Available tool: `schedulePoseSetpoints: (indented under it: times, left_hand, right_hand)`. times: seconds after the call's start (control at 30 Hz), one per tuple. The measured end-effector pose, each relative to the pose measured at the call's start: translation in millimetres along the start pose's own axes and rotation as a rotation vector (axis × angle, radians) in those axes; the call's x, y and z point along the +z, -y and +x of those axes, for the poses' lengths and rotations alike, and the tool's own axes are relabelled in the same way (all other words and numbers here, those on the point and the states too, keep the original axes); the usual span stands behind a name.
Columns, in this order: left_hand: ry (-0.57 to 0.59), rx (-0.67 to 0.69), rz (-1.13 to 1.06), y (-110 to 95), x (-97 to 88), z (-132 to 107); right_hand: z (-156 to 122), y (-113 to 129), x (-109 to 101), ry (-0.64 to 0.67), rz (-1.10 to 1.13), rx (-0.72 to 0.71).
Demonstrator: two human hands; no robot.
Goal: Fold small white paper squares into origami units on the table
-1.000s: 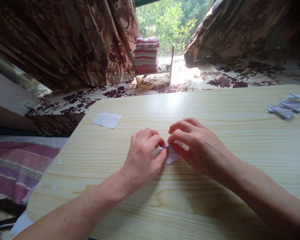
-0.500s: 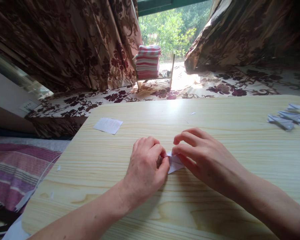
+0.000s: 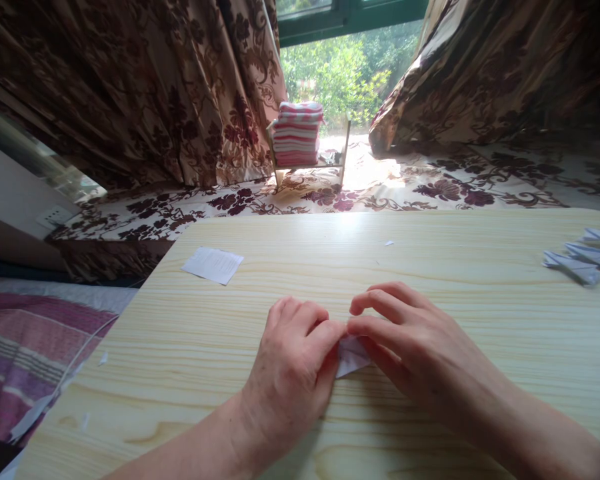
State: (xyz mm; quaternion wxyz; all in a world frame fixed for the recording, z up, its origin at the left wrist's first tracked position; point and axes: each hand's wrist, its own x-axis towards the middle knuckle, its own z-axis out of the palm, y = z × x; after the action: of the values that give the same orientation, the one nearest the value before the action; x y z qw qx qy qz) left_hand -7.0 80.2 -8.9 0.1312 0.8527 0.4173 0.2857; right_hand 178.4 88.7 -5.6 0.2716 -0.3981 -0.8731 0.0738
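Note:
A small folded piece of white paper [image 3: 351, 357] lies on the light wooden table [image 3: 430, 280], pinched between both hands. My left hand [image 3: 293, 373] curls its fingers and thumb against the paper's left edge. My right hand [image 3: 413, 343] presses its fingertips on the paper's top and right side, covering most of it. Only a small white corner shows between the hands.
A flat printed paper slip [image 3: 213, 264] lies at the table's left rear. Several folded paper pieces [image 3: 580, 260] sit at the right edge. Beyond the table are floral cloth [image 3: 430, 180], curtains, and a striped fabric stack [image 3: 296, 133] by the window. A striped blanket [image 3: 25, 347] lies left.
Both hands have kept pinching the folded paper, working it between the fingertips. The whole scene has slid lower in view as the camera tilted up, showing more of the window.

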Motion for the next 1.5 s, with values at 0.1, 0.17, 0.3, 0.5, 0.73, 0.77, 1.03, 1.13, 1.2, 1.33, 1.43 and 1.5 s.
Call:
schedulePoseSetpoints:
  times: [0.1,0.17,0.3,0.5,0.73,0.77,1.03,1.13,1.2,1.33,1.43,1.5]
  left_hand:
    - [0.026,-0.035,0.02,0,0.3,2]
    - [0.022,-0.058,0.03,-1,0.1,2]
    - [0.027,-0.064,0.046,-2,0.0,3]
    - [0.009,-0.025,0.098,-2,1.3,3]
    - [-0.006,-0.003,0.175,-2,0.7,5]
    - [-0.001,-0.006,0.185,-3,0.8,5]
    - [0.029,0.012,0.311,-6,3.0,6]
    - [0.02,0.028,0.338,-7,4.2,5]
    - [0.008,0.034,0.338,-7,4.9,5]
    - [0.016,0.038,0.325,-7,5.1,3]
    - [0.029,0.038,0.327,-7,5.0,3]
    - [0.026,0.036,0.325,-6,5.3,4]
  right_hand:
    - [-3,-2,0,-0.019,0.002,-0.002]
    - [-6,-2,-1,-0.026,0.004,-0.004]
    - [-8,-1,-4,-0.012,0.005,-0.013]
    - [-7,-1,-7,0.001,0.002,0.0]
    - [-10,-5,-8,0.025,-0.002,0.102]
    - [-11,-6,-8,0.026,-0.014,0.12]
    - [-12,-3,-9,0.021,-0.005,0.25]
    - [-13,-1,-8,0.045,0.027,0.279]
    - [-14,-2,-6,0.037,0.056,0.278]
    - [-15,-1,-3,-0.006,0.099,0.285]
    - [-15,2,0,-0.029,0.083,0.318]
    - [-14,4,2,-0.041,0.061,0.332]
